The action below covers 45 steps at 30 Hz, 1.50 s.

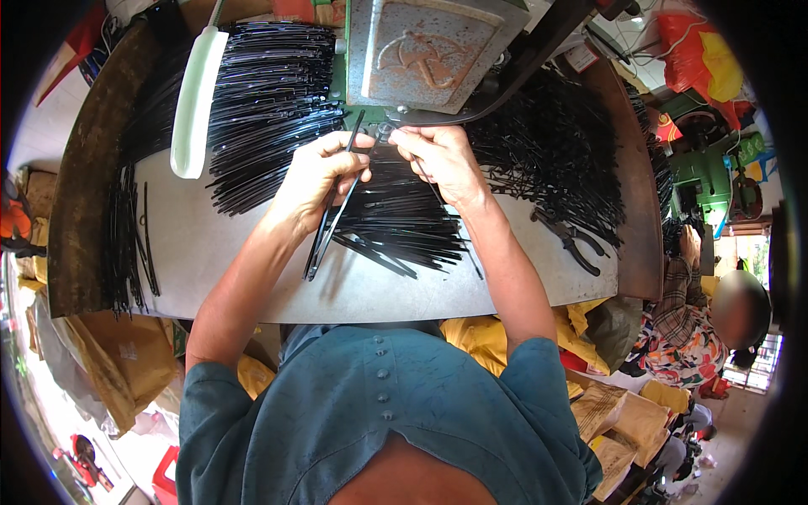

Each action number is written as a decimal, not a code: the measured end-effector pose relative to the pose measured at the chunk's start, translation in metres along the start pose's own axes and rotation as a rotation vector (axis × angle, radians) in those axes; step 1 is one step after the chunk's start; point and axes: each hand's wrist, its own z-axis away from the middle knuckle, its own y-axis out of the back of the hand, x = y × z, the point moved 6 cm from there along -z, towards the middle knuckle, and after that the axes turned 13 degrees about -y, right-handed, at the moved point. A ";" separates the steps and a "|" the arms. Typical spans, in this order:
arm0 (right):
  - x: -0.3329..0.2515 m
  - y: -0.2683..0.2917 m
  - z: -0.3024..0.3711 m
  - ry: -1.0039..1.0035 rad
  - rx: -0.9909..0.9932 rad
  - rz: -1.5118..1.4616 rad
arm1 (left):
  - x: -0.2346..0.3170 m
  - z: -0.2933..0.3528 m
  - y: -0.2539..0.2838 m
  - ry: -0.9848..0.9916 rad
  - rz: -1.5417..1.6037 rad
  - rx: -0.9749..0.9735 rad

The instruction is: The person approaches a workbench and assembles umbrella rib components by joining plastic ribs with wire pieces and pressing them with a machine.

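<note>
My left hand (pixel 332 172) is closed around a couple of thin black umbrella ribs (pixel 318 244), which slant down toward the front of the table. Their upper end pokes out above the fingers, beside the machine. My right hand (pixel 442 160) is closed in a pinch at the small metal tooling (pixel 385 132) under the green press (pixel 429 55). What its fingertips grip is too small to make out. A dark rib shows just below that hand, but I cannot tell if it is held. Below and between my hands lies a fanned pile of black ribs (pixel 404 219).
Thick bundles of black ribs (pixel 269 109) cover the metal table (pixel 210 269) at left, with a tangled heap (pixel 555 143) at right. Black-handled pliers (pixel 571 241) lie at right. A white-green lever handle (pixel 198 105) hangs at left. Another person (pixel 686 337) sits at far right.
</note>
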 end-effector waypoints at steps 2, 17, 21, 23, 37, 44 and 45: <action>0.001 0.000 0.000 -0.005 0.006 -0.002 | 0.000 -0.001 0.000 -0.010 -0.007 -0.003; 0.008 -0.013 0.014 -0.088 -0.037 -0.229 | -0.002 0.003 0.004 -0.023 -0.076 -0.036; 0.006 -0.015 0.012 -0.015 0.004 -0.230 | -0.004 0.000 -0.002 -0.060 -0.040 -0.008; 0.004 -0.016 0.012 -0.002 0.027 -0.205 | -0.005 -0.002 -0.002 -0.092 -0.032 0.011; 0.006 -0.019 0.008 0.055 0.035 -0.205 | -0.009 -0.005 -0.001 -0.123 -0.058 0.008; 0.009 -0.018 0.003 0.018 0.020 -0.210 | -0.010 -0.007 -0.003 -0.111 -0.029 0.024; 0.009 -0.019 0.004 0.018 0.020 -0.210 | -0.009 -0.007 -0.003 -0.105 -0.021 0.056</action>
